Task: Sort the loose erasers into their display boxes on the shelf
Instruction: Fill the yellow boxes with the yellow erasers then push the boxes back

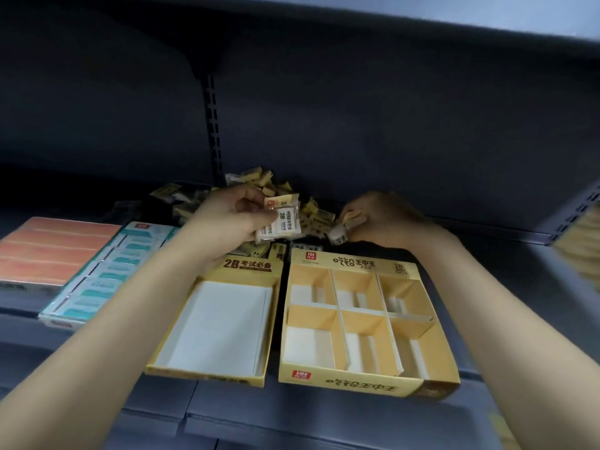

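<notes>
The left hand (238,216) pinches a few wrapped erasers (281,219) above the far end of the plain box (207,368); its grip is clamped on them, and one could slip from so loose a bundle; the right hand (380,219) grips small erasers (349,222) beyond the divided box (350,381), beside the plain box; the pile (259,186) lies behind both; mixed sizes risk landing in the wrong box.

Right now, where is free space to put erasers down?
Free: the undivided box, between the teal packs and the divided box, whose six compartments are also bare. Crowded: the eraser pile behind, where both hands grip erasers.
</notes>
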Available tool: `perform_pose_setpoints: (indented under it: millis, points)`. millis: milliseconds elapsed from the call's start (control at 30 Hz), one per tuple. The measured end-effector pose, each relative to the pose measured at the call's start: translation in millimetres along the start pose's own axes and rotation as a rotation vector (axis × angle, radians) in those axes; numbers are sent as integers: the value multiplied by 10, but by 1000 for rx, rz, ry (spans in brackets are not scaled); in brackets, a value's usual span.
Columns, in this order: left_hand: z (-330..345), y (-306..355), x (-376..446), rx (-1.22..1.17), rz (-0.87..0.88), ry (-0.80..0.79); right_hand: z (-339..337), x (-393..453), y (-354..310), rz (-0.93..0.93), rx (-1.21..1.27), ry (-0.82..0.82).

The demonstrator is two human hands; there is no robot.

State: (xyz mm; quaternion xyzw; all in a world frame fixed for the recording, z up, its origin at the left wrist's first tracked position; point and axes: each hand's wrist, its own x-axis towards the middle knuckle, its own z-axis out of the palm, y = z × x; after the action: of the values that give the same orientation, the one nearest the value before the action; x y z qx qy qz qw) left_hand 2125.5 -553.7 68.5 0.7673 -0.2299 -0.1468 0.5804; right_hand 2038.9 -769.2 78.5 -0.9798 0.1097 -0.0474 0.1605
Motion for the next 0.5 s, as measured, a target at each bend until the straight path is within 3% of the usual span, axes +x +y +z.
perform_pose_setpoints:
  millis: [167, 367, 500]
  points:
    - [139, -91, -8, -102, -39, 30, 52, -84, 37, 3, 99, 21]
    - [192, -45, -30, -670, -196, 1, 39, -142, 49, 61, 291, 18]
    - [215, 11, -38, -773, -241, -32, 13, -187, 64, 30, 362, -1]
